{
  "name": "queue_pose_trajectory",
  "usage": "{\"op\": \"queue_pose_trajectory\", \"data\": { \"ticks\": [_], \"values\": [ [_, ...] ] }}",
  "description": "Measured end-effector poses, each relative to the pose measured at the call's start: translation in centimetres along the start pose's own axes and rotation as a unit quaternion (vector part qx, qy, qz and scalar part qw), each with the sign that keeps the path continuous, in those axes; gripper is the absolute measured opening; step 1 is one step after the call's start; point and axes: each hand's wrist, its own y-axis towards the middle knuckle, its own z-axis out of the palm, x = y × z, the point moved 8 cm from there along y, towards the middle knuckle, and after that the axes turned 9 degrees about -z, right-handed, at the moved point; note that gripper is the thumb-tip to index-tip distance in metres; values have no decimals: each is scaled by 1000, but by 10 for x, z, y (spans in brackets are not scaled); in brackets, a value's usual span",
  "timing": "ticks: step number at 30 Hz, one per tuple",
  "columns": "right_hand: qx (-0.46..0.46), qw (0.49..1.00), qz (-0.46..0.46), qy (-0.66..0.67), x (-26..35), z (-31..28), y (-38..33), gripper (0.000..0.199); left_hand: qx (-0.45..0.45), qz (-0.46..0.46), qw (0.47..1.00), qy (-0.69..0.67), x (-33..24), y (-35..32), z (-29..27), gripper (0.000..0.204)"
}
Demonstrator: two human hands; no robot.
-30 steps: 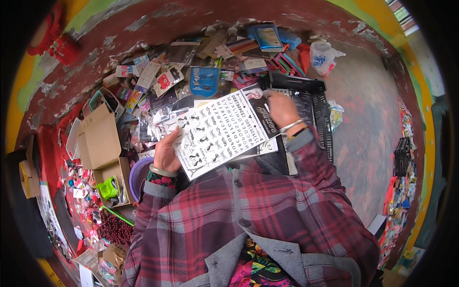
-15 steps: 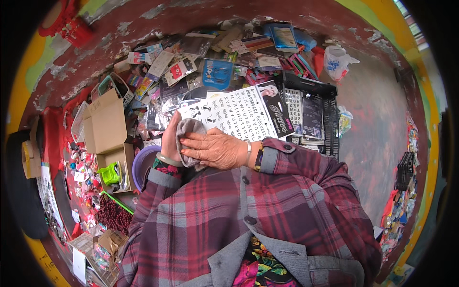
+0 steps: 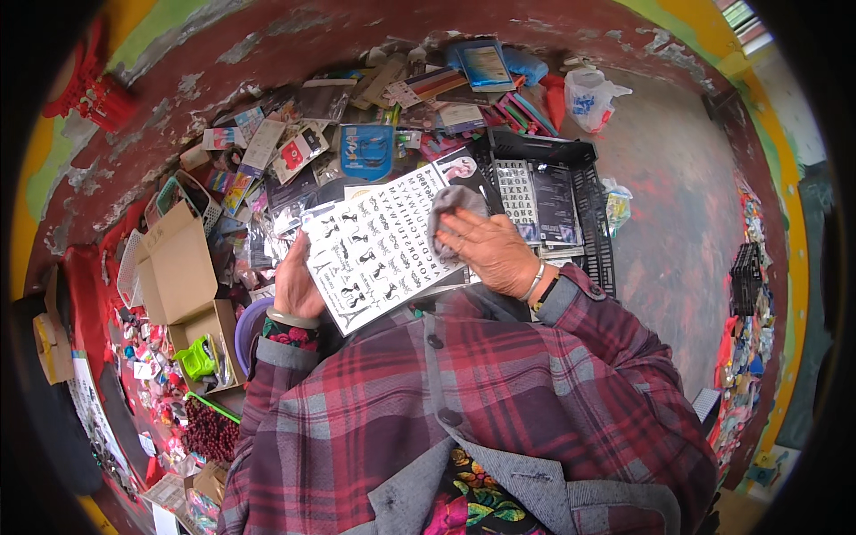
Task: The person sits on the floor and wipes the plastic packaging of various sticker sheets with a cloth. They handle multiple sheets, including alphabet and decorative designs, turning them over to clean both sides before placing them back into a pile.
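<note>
My left hand (image 3: pixel 300 283) grips the left edge of a white sheet printed with black letters and small figures (image 3: pixel 366 259), probably one of a kind with the black-headed packs near it. The sheet is tilted in front of my body. My right hand (image 3: pixel 496 253) presses a grey cloth (image 3: pixel 455 214) on the sheet's upper right part, fingers bent over the cloth. Right beside that hand stands a black plastic crate (image 3: pixel 546 152) with similar printed sheets and dark packs in it. The fingers of my left hand are partly hidden behind the sheet.
Many packaged goods lie heaped along the wall, among them a blue pack (image 3: pixel 366 152). At the left are an open cardboard box (image 3: pixel 180 272), a purple basin (image 3: pixel 250 334) and a green plastic item (image 3: pixel 198 358). A white plastic bag (image 3: pixel 590 100) sits beyond the crate.
My right hand has moved right with the cloth, from beside my left hand onto the sheet's far part. My left hand now holds the sheet's left edge, and the sheet is tilted.
</note>
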Motion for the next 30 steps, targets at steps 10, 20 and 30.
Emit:
{"op": "queue_pose_trajectory", "data": {
  "ticks": [10, 20, 30],
  "values": [
    [-61, 987, 150, 18, -80, 2, -55, 39, 18, 2, 1000, 5, -2, 2, 1, 48],
    [-312, 937, -120, 104, 27, -107, 56, 28, 51, 19, 998, -13, 0, -3, 20, 53],
    [-31, 987, -143, 63, 75, 27, 98, 45, 10, -20, 1000, 22, 4, -6, 1, 40]
  ]
}}
